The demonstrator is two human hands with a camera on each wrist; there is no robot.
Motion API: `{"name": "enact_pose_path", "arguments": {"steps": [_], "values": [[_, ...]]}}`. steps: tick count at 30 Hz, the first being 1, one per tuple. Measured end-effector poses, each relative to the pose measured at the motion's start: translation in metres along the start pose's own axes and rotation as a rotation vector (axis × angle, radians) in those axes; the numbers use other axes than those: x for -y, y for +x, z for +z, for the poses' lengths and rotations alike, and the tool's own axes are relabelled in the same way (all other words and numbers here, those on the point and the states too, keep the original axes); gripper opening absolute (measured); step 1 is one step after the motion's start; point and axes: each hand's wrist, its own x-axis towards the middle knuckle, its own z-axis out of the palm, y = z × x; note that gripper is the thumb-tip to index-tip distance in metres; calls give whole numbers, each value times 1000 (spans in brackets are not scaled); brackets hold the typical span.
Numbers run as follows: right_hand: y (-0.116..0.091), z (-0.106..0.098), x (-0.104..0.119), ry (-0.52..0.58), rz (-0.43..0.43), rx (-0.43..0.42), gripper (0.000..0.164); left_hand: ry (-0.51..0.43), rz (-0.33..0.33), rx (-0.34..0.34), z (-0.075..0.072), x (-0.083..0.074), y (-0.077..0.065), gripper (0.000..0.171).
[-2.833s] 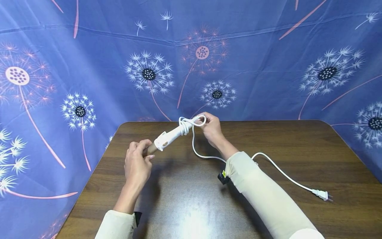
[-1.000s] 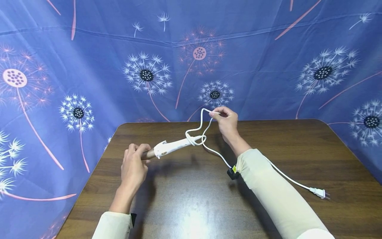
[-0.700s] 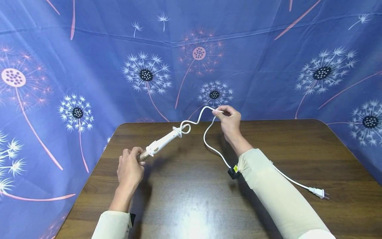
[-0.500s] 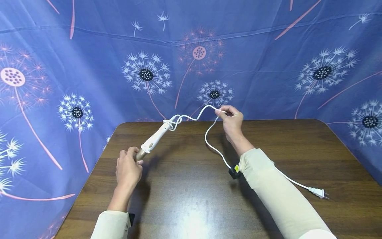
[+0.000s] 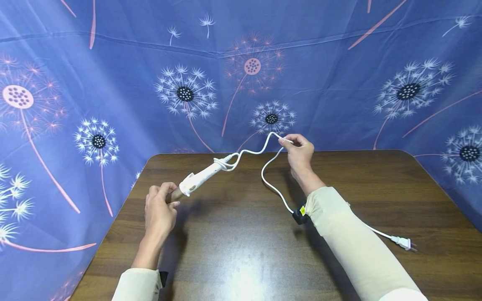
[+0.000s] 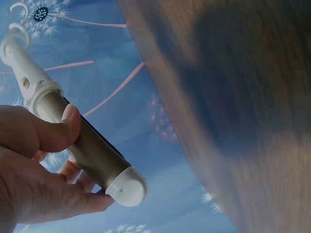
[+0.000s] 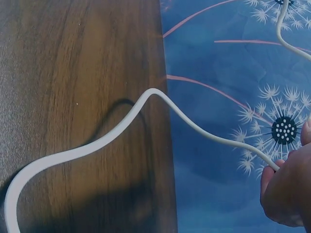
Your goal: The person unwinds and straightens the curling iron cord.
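Observation:
A white curling iron with a brownish-gold barrel is held up over the table, tilted with its handle end higher. My left hand grips the barrel, thumb on one side and fingers behind, near the white tip. A loose loop of the white cord circles the handle's end. Farther right, my right hand pinches the cord between thumb and fingers. From there the cord drops to the table and passes under the right forearm.
The cord's two-prong plug lies at the right on the brown wooden table. A blue dandelion-print cloth hangs behind the table and along its sides. Black wrist cameras sit at both cuffs.
The wraps round the handle have loosened to one loop. My right hand has moved from the handle's end rightward, drawing the cord out, while my left hand shifted left with the curling iron.

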Motion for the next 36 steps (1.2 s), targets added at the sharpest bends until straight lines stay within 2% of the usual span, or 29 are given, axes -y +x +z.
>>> {"name": "enact_pose_path", "arguments": {"steps": [7, 14, 21, 26, 30, 33, 36], "values": [[13, -8, -15, 5, 9, -28, 22, 13, 49, -25, -2, 3, 0, 48], [18, -14, -23, -37, 16, -68, 24, -23, 88, -95, -5, 6, -1, 47], [21, -16, -21, -23, -18, -107, 21, 1, 135, -82, -8, 13, 1, 48], [22, -17, -18, 17, -32, -147, 18, 66, 147, -77, -10, 17, 1, 49], [24, -18, -17, 21, -43, -161, 18, 110, 157, -98, -12, 21, 2, 52], [25, -20, -15, 16, -45, -169, 20, 143, 143, -125, -14, 23, 2, 53], [25, -22, -14, 13, -38, -175, 21, 161, 101, -142, -15, 26, 2, 52]]}}
